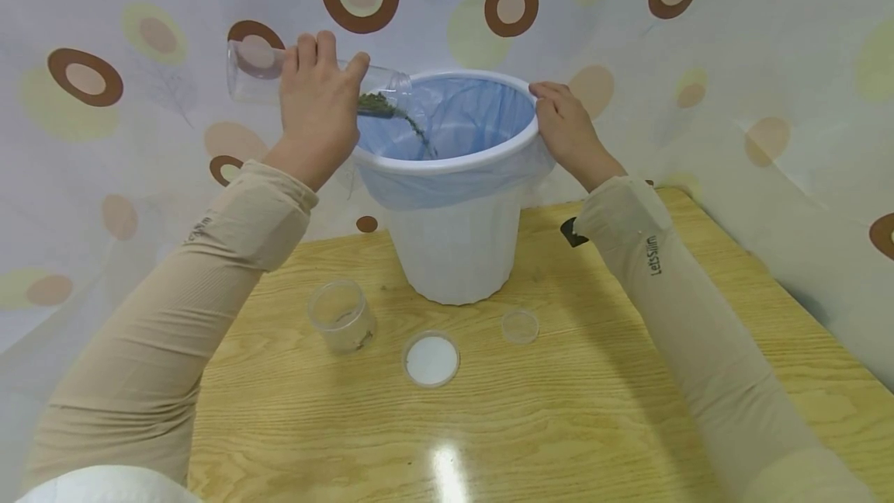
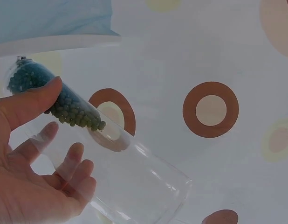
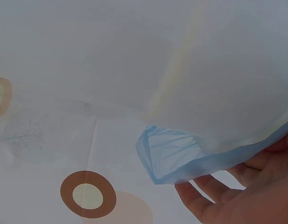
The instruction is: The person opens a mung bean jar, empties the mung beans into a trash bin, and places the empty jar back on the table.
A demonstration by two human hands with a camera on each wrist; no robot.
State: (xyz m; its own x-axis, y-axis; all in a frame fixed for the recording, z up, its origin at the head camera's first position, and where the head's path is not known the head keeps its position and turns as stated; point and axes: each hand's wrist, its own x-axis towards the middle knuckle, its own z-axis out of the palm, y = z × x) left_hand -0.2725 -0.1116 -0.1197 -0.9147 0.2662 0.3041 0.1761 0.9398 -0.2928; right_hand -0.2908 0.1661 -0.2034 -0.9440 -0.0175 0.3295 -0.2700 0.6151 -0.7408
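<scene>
My left hand (image 1: 317,107) grips a clear jar (image 1: 254,82) tipped on its side, its mouth over the left rim of a white trash bin (image 1: 457,254). Small green beans, which look like mung beans (image 2: 72,109), lie along the low side near the mouth. A thin stream of them falls into the blue bag (image 1: 468,111) lining the bin. At the bin's right rim my right hand (image 1: 569,130) holds on, fingers curled over the edge and the folded-down bag. In the right wrist view, fingertips (image 3: 186,189) press against the bag's edge.
On the wooden table (image 1: 559,410) in front of the bin stand a clear open container (image 1: 342,317) with a few bits inside, a round white lid (image 1: 431,361) and a small clear disc (image 1: 520,326). A black object (image 1: 573,233) lies by the right sleeve. Behind hangs a patterned sheet (image 1: 433,14).
</scene>
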